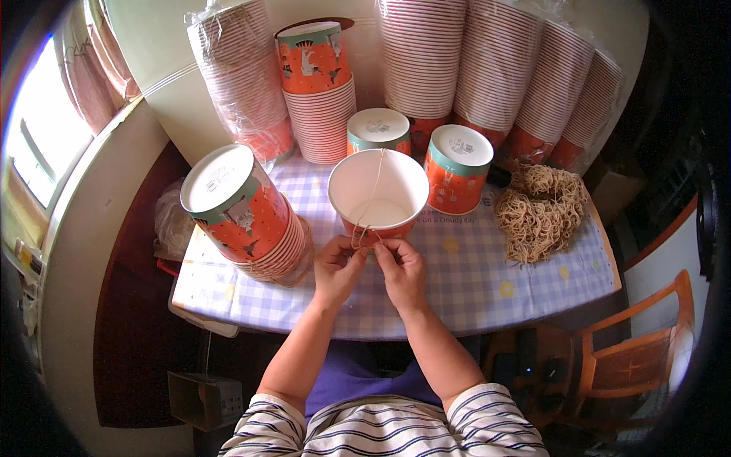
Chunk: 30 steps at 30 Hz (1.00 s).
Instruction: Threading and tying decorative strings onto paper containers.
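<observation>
An orange paper bucket (pixel 378 186) with a white inside stands upright, mouth up, in front of me. A thin tan string (pixel 378 174) runs across its mouth and down to its near rim. There my left hand (pixel 337 268) pinches the string, which forms small loops above the fingers. My right hand (pixel 402 273) pinches the string too, close beside the left, at the bucket's near side. The fingertips nearly meet, and the exact shape of the string between them is too fine to make out.
Upside-down buckets (pixel 459 164) stand behind, and a nested bucket stack (pixel 244 213) with string round its base is at left. Tall plastic-wrapped stacks (pixel 499 68) line the back. A heap of tan string (pixel 542 213) lies right on the checked tablecloth (pixel 457 297). A wooden chair (pixel 636 343) stands lower right.
</observation>
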### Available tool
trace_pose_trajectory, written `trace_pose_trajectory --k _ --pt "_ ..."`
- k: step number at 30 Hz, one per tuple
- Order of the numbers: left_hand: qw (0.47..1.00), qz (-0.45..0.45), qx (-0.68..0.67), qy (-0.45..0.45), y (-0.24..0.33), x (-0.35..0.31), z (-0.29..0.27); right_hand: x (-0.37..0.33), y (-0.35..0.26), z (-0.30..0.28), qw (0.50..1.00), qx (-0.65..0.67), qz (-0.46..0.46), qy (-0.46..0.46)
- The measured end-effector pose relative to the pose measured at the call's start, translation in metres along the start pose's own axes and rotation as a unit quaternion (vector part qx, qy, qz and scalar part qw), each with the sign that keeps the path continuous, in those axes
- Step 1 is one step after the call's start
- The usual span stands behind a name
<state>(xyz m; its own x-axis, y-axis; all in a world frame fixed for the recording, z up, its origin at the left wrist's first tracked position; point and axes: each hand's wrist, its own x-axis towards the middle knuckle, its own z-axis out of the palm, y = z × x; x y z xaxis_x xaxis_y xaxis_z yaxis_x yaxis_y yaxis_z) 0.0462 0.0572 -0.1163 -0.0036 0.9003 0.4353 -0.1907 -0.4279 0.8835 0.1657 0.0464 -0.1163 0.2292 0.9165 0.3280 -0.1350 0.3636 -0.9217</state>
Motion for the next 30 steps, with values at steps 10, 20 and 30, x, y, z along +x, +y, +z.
trace_pose_trajectory --k 10,20,30 --pt "0.999 -0.024 -0.039 -0.004 0.0062 -0.0026 -0.0022 -0.0011 -0.0083 -0.0007 0.999 -0.04 -0.012 0.016" --pt "0.999 -0.01 0.019 0.042 0.0039 0.0 0.0004 -0.0026 -0.0093 -0.0005 0.999 -0.04 -0.006 0.004" --pt "0.999 -0.009 0.013 0.029 0.0043 -0.0004 -0.0004 -0.0016 -0.0049 0.0012 0.998 0.057 0.025 -0.006"
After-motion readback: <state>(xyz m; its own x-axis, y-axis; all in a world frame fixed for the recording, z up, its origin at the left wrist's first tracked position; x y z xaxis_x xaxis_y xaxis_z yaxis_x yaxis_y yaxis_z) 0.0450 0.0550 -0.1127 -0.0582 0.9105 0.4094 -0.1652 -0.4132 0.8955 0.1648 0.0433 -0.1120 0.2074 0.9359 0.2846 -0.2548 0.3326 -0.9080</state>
